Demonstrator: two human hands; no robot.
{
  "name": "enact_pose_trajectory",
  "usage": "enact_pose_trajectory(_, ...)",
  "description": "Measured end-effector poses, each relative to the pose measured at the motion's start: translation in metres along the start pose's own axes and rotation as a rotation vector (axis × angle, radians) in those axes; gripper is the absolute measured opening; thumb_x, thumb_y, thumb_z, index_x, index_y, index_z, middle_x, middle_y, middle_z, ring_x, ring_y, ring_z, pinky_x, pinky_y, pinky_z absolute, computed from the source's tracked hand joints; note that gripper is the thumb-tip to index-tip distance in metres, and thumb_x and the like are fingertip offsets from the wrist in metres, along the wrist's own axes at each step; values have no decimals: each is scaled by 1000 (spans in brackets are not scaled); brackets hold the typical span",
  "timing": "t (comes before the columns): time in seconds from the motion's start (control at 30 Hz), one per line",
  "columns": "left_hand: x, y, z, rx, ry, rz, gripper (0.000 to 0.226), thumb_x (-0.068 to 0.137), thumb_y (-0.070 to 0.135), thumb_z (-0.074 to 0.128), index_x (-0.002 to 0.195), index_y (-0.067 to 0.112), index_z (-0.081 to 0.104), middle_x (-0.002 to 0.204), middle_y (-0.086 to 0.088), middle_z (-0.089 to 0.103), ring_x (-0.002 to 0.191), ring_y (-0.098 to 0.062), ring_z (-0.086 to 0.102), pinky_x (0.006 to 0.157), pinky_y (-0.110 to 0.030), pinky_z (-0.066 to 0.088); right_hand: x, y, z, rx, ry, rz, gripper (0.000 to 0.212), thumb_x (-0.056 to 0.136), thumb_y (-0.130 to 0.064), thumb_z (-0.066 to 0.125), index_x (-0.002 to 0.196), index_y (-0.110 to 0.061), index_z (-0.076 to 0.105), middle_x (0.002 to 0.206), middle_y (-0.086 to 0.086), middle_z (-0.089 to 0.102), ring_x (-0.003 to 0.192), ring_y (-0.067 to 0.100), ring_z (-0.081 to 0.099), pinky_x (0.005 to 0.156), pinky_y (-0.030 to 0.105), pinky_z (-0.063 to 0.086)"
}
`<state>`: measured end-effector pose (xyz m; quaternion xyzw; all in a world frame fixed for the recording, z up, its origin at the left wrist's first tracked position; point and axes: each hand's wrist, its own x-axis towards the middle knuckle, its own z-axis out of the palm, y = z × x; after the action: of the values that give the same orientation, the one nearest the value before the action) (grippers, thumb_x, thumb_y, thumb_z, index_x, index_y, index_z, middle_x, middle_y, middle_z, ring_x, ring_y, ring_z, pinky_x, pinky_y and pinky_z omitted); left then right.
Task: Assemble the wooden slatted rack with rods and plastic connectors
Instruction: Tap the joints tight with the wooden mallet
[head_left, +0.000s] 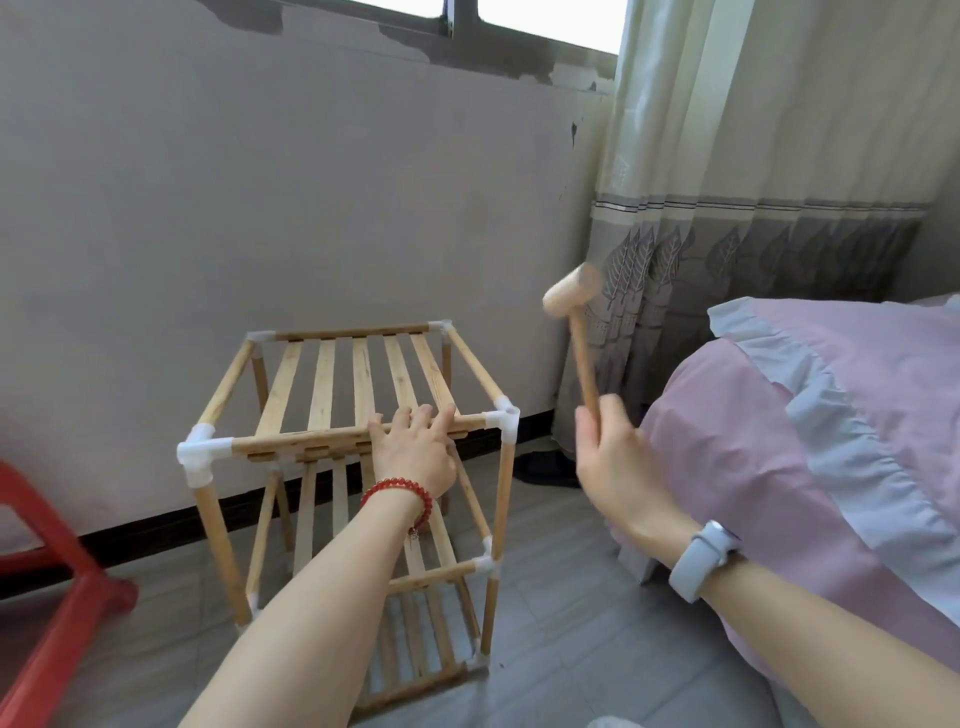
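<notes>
Just above the right hand (613, 457), which is clenched round the lower end of its handle, a small wooden mallet (570, 299) is raised with its head blurred. The left hand (413, 449) lies on the front rail of the rack (353, 447), which stands on the floor below and left of that grip, its fingers laid over the rail and onto the top slats and curled round nothing. The likeliest aim looks like the white corner connector (506, 420) beside those fingers; a blow that lands wide could catch them, glance off the plastic, or tilt the light frame. A rod not seated straight could jam or split its socket. Counted: one mallet, two hands, three slatted shelves visible, five slats on the top shelf, four connectors at the top corners; the lower ones are partly hidden
</notes>
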<state>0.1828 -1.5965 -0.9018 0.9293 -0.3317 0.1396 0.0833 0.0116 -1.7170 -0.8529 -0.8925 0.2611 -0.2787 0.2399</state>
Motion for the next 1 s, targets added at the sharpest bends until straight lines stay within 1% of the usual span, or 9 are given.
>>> enact_pose_trajectory(0.07, -1, 0, 0, 0, -7, 3, 55, 94, 35, 41, 145, 35, 20, 147, 4, 33, 138, -23, 24, 112, -52, 15, -6, 5, 10, -165, -257, 86, 29, 100, -36, 31, 94, -14, 49, 82, 5, 58, 80, 34, 62, 66, 42, 50)
enact_pose_trajectory(0.13, -1, 1, 0, 0, -8, 7, 55, 94, 36, 41, 145, 35, 19, 147, 4, 32, 139, -23, 22, 111, -52, 13, 1, 6, 8, -90, -136, 79, 33, 100, -36, 32, 95, -13, 55, 84, 7, 62, 82, 34, 60, 70, 42, 49)
enact_pose_trajectory(0.23, 1, 0, 1, 1, -4, 6, 57, 93, 37, 42, 145, 35, 18, 148, 4, 32, 140, -22, 22, 111, -53, 12, 2, 1, 4, 110, 134, -99, 27, 100, -33, 34, 93, -11, 48, 62, 1, 52, 62, 33, 55, 58, 42, 45)
enact_pose_trajectory(0.37, 1, -1, 5, 17, 37, 15, 60, 92, 37, 44, 145, 35, 18, 147, 4, 31, 139, -22, 22, 111, -51, 12, -14, 14, 23, -203, -247, 27, 24, 102, -36, 29, 93, -18, 43, 77, -2, 50, 70, 26, 47, 61, 34, 34)
enact_pose_trajectory(0.5, 2, 0, 13, 40, 126, 17, 59, 89, 36, 47, 142, 34, 23, 143, 4, 34, 135, -23, 26, 109, -47, 15, -16, 22, 33, 52, 61, -28, 19, 101, -30, 35, 90, -18, 46, 60, -7, 48, 54, 16, 45, 52, 31, 27)
enact_pose_trajectory(0.67, 0, -3, 25, 35, 209, 12, 57, 88, 33, 49, 141, 32, 29, 141, 1, 36, 131, -24, 29, 105, -44, 14, -7, 33, 37, -88, -149, 67, 30, 100, -37, 33, 94, -15, 52, 80, 3, 60, 77, 31, 56, 67, 40, 46)
enact_pose_trajectory(0.8, -1, -2, 26, 33, 207, 2, 56, 88, 31, 49, 140, 31, 29, 140, 0, 37, 130, -24, 30, 104, -43, 15, -1, 30, 16, 153, 161, -21, 32, 98, -40, 34, 93, -12, 50, 66, 7, 57, 67, 37, 56, 62, 51, 48)
enact_pose_trajectory(0.93, -7, -1, 23, 22, 193, 1, 57, 90, 32, 46, 143, 31, 26, 141, 0, 38, 131, -23, 30, 107, -42, 14, -6, 33, 22, -195, -293, 155, 31, 100, -38, 30, 97, -13, 48, 90, 13, 61, 81, 37, 62, 73, 47, 51)
enact_pose_trajectory(1.0, -9, -1, 19, 30, 167, 4, 58, 91, 32, 45, 144, 32, 22, 143, 0, 36, 133, -23, 28, 109, -43, 14, 0, 30, 15, -200, -225, 122, 33, 100, -39, 31, 95, -14, 53, 90, 10, 62, 85, 35, 60, 75, 45, 49)
